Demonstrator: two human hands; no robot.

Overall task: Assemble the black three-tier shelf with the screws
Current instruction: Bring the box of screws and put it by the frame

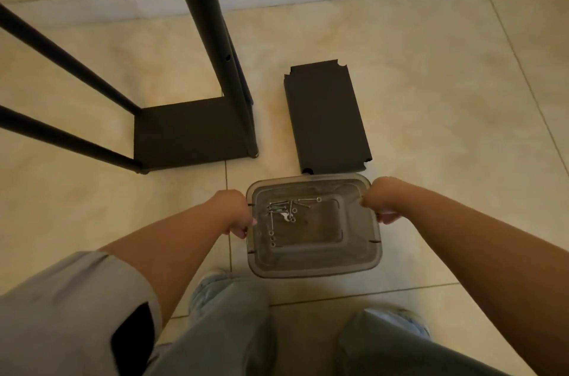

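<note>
From the head camera, looking straight down: the left hand (235,210) grips the left rim of a clear plastic box (314,264), fingers curled over the edge, and the right hand (380,201) grips the right rim the same way. Inside the box, loose screws (281,212) lie scattered toward the left side, with what may be a small tool among them, too blurred to tell. Just beyond the box a black shelf panel (324,116) lies flat on the tiled floor (446,98). To its left stands the black shelf frame (191,132), poles upright, one tier fitted at the bottom.
</note>
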